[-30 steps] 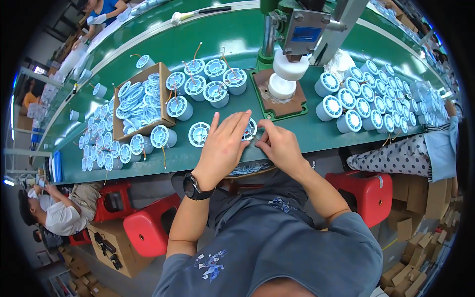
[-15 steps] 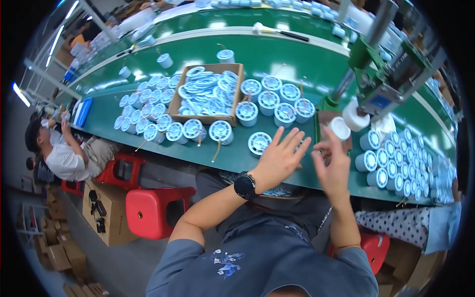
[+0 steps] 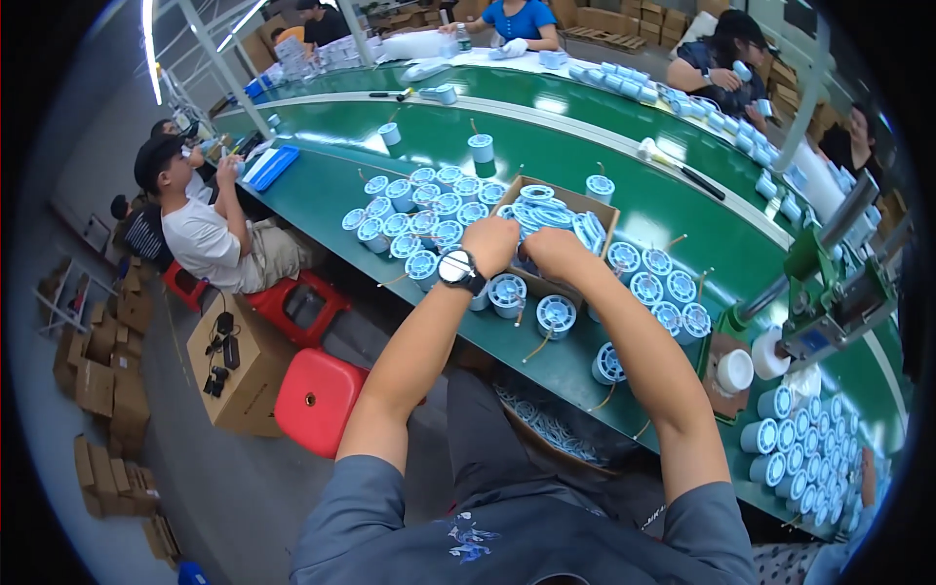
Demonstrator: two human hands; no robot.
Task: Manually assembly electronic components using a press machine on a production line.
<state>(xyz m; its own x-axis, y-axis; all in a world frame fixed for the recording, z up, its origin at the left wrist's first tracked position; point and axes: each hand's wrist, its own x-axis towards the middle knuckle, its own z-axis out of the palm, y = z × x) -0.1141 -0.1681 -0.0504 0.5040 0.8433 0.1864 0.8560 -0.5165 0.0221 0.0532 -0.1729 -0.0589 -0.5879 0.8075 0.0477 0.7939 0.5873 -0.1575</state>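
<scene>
Fingers of left hand and right hand curled into cardboard box of white-blue discs, grip hidden, near bench front edge

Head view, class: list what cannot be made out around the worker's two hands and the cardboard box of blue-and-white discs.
- Fingers of the left hand and right hand: curled away over the cardboard box; whether either grips a disc is hidden by the knuckles.
- Box contents beneath the hands: covered.
- Markings on the spools: too small.
- Green press at right: bent and partly cut by the fisheye rim.
</scene>
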